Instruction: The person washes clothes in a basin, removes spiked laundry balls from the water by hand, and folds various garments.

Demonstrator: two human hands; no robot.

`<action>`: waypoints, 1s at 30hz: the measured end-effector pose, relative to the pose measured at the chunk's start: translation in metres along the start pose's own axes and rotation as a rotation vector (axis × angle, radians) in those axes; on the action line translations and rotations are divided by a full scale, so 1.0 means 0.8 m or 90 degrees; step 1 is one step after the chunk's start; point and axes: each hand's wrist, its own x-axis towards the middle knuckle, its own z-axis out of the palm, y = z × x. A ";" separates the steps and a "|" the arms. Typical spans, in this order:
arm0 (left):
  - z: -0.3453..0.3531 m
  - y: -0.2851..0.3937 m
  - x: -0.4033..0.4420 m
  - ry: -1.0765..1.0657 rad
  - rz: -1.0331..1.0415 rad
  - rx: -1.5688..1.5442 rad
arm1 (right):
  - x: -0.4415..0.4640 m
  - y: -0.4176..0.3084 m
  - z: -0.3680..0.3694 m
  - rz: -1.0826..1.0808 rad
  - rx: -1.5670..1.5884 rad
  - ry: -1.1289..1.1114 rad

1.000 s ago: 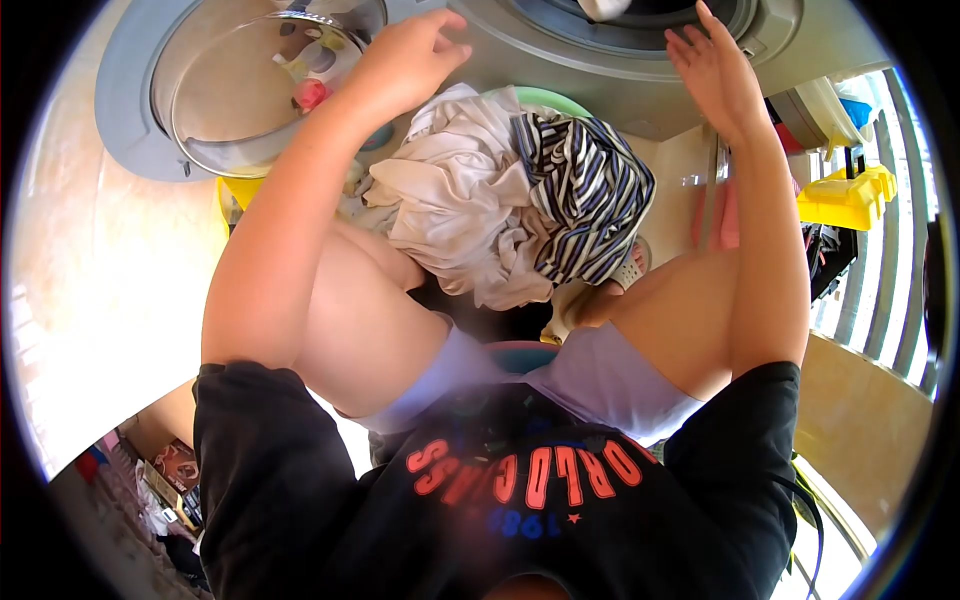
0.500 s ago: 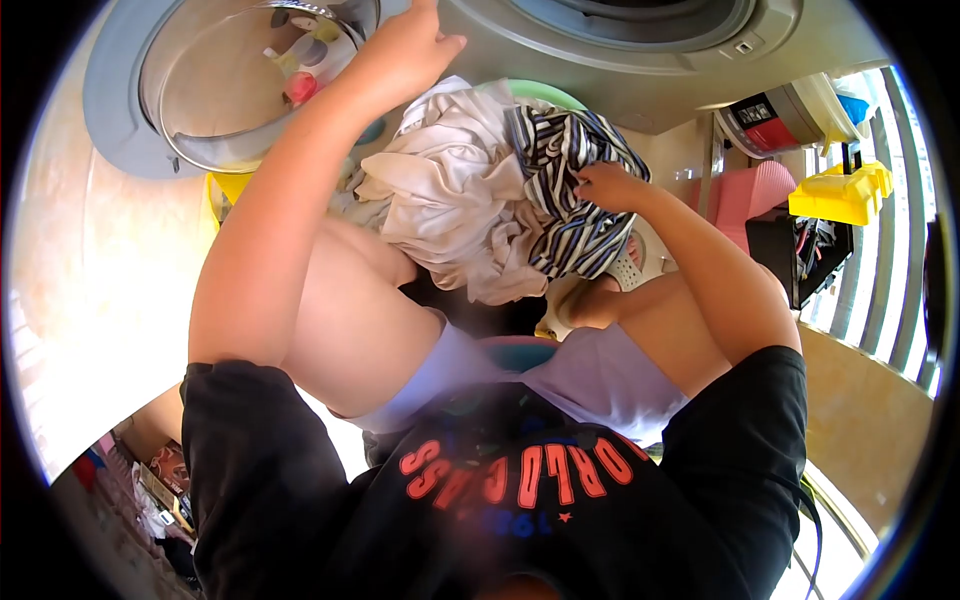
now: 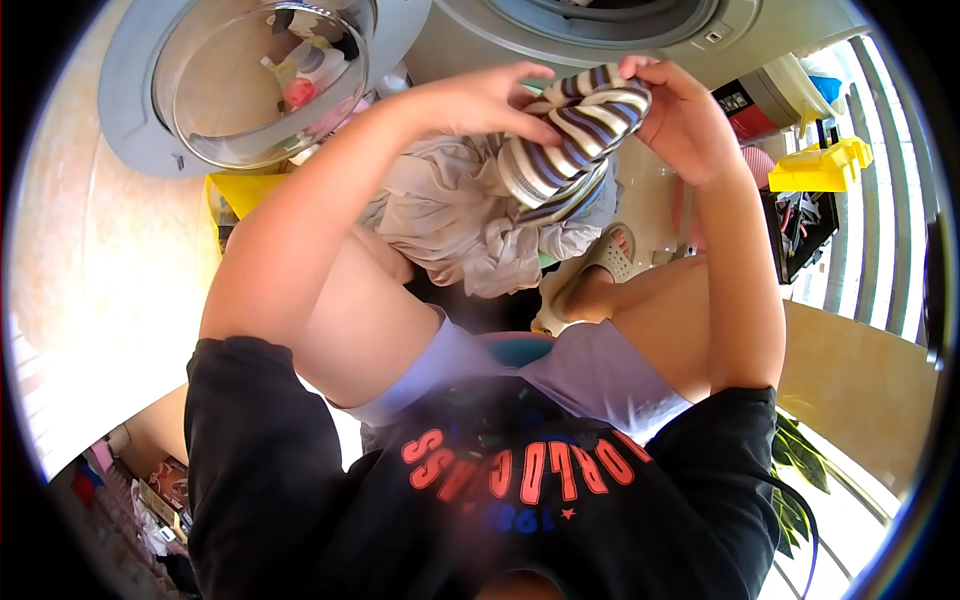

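While the shirt (image 3: pixel 330 530) and shorts (image 3: pixel 620 375) fill the near part of the view, a heap (image 3: pixel 455 205) of pale clothes lies beyond the knees, with a bit of green rim (image 3: pixel 547 259) showing under it; how deep that container is cannot be told. Above the heap, both hands hold the striped cloth (image 3: pixel 575 140), bunched between them. The left hand (image 3: pixel 485 100) has thumb and fingers spread along its left side; the right hand (image 3: pixel 690 120) grips its upper end between thumb and fingers. To the right, a black box (image 3: pixel 779 240) holds a jumble of tools (image 3: pixel 806 225). Farther on stands a bucket (image 3: pixel 765 105), with something blue (image 3: pixel 828 88) at its top. At far left, bottles (image 3: pixel 320 70) show through the open glass door (image 3: pixel 130 100). Farthest, the washer (image 3: pixel 775 35) has its opening cut by the top edge, so its contents cannot be told.
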 end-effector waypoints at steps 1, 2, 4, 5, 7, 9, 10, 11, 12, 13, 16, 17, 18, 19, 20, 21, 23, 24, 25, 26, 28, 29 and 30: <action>0.011 0.003 0.003 -0.057 0.033 -0.048 | -0.007 -0.008 0.007 -0.049 0.004 -0.041; 0.019 -0.001 0.011 -0.040 0.059 0.037 | -0.013 -0.015 0.009 -0.094 0.019 -0.002; 0.027 -0.003 0.014 0.005 0.066 0.073 | -0.022 -0.026 -0.004 -0.169 0.033 0.017; 0.031 0.010 0.008 0.030 0.020 0.054 | -0.023 -0.030 -0.013 -0.186 0.032 0.042; 0.031 0.013 0.007 0.139 0.039 0.064 | -0.026 -0.037 -0.020 -0.174 0.005 0.192; 0.028 0.022 0.002 0.188 0.017 -0.086 | -0.028 -0.031 -0.023 -0.149 -0.065 0.315; 0.029 0.031 -0.002 0.212 0.021 -0.153 | -0.025 -0.026 -0.028 -0.137 -0.115 0.310; 0.034 0.040 -0.009 0.247 0.041 -0.247 | -0.022 -0.019 -0.031 -0.125 -0.164 0.304; 0.030 0.040 -0.009 0.253 0.044 -0.312 | -0.021 -0.008 -0.029 -0.159 -0.324 0.301; 0.022 0.039 -0.010 0.260 0.048 -0.376 | -0.017 -0.002 -0.021 -0.150 -0.384 0.318; 0.003 0.039 -0.012 0.260 0.100 -0.418 | -0.008 0.011 0.002 -0.068 -0.374 0.191; -0.002 0.039 -0.011 0.250 0.134 -0.423 | -0.005 0.019 0.013 -0.053 -0.267 0.119; -0.002 0.044 -0.012 0.231 0.160 -0.491 | -0.002 0.027 0.027 -0.017 -0.260 0.080; 0.004 0.051 -0.012 0.215 0.199 -0.527 | 0.000 0.033 0.036 0.020 -0.253 0.042; 0.013 0.061 -0.011 0.198 0.235 -0.563 | 0.002 0.036 0.035 0.037 -0.271 0.001; 0.016 0.069 -0.012 0.180 0.271 -0.598 | 0.011 0.047 0.031 -0.058 -0.282 0.011; 0.012 0.075 -0.016 0.147 0.294 -0.561 | 0.018 0.041 0.013 -0.087 -0.413 0.056; 0.010 0.079 -0.017 0.143 0.298 -0.536 | 0.021 0.041 0.012 -0.125 -0.431 0.155; 0.009 0.080 -0.018 0.139 0.303 -0.512 | 0.021 0.040 0.009 -0.137 -0.460 0.203; 0.006 0.077 -0.017 0.172 0.286 -0.475 | 0.019 0.036 0.005 -0.149 -0.491 0.251; 0.006 0.073 -0.014 0.218 0.272 -0.402 | 0.020 0.035 0.002 -0.161 -0.514 0.280; 0.006 0.069 -0.013 0.238 0.268 -0.377 | 0.021 0.036 0.001 -0.158 -0.507 0.261; 0.010 0.069 -0.014 0.234 0.263 -0.408 | 0.022 0.039 0.001 -0.156 -0.499 0.242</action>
